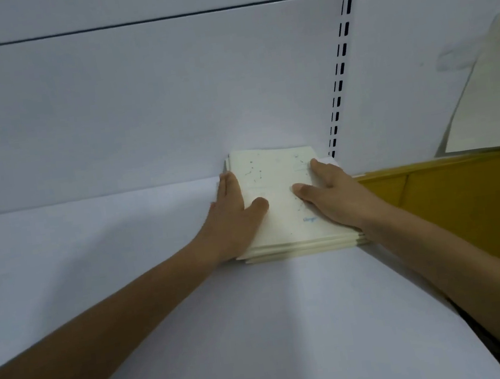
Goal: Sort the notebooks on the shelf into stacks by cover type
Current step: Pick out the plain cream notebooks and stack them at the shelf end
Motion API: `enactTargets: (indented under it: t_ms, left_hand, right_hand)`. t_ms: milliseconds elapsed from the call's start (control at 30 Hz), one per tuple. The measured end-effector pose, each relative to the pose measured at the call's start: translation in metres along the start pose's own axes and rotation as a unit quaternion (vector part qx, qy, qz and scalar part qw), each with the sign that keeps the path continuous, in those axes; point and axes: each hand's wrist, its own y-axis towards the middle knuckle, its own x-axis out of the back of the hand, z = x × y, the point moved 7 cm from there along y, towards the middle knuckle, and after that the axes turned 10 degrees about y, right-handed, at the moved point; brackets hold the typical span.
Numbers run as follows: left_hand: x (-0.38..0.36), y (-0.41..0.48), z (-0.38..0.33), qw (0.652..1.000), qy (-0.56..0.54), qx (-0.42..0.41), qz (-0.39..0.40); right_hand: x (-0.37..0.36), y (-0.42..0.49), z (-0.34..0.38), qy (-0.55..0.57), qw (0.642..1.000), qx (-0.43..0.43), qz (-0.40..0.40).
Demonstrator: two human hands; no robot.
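Observation:
A stack of cream notebooks (279,204) with faint dotted constellation prints and a small blue word lies flat on the white shelf (125,269), pushed against the back panel. My left hand (236,213) clasps the stack's left edge, thumb lying on the top cover. My right hand (329,198) clasps the right edge, thumb also on top. Several cover edges show at the stack's near side.
A slotted white upright (341,72) rises behind the stack's right corner. To the right stands a yellow-brown box or divider (465,192). Above it a cream notebook with a line drawing (496,87) leans against the wall.

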Motion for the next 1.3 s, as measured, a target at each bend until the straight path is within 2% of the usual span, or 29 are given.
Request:
enactTargets:
  t_ms: [267, 500, 633, 800, 867, 933, 1000, 1067, 1167, 1300]
  left_hand:
    - [0.003, -0.002, 0.002, 0.997, -0.073, 0.005, 0.009]
    - [0.005, -0.005, 0.006, 0.993, -0.110, 0.043, -0.002]
    - [0.011, -0.004, 0.010, 0.994, -0.112, 0.014, 0.004]
    - [0.022, -0.006, 0.007, 0.997, -0.075, -0.015, 0.020]
    - [0.035, -0.017, 0.009, 0.999, -0.029, -0.044, 0.016]
    - [0.057, -0.034, 0.018, 0.990, 0.105, -0.087, -0.023]
    - [0.085, -0.056, 0.031, 0.955, 0.255, -0.131, -0.076]
    - [0.113, -0.078, 0.050, 0.926, 0.329, -0.153, -0.101]
    - [0.159, -0.116, 0.094, 0.922, 0.346, -0.134, -0.113]
    - [0.232, -0.182, 0.176, 0.945, 0.283, -0.064, -0.151]
  right_hand:
    - [0.006, -0.012, 0.004, 0.086, 0.995, 0.022, -0.037]
    - [0.002, -0.013, 0.011, 0.090, 0.996, 0.015, -0.025]
    - [-0.001, -0.014, 0.015, 0.088, 0.995, 0.012, -0.044]
    - [0.006, -0.020, 0.023, 0.048, 0.998, -0.013, -0.050]
    - [0.011, -0.025, 0.040, -0.008, 0.997, 0.020, -0.076]
    - [0.007, -0.034, 0.065, -0.036, 0.992, 0.071, -0.099]
    - [-0.011, -0.044, 0.093, -0.050, 0.987, 0.113, -0.105]
    - [-0.041, -0.054, 0.121, -0.066, 0.981, 0.150, -0.100]
    - [-0.102, -0.073, 0.167, -0.077, 0.974, 0.199, -0.078]
    - [-0.202, -0.102, 0.234, -0.081, 0.964, 0.253, -0.029]
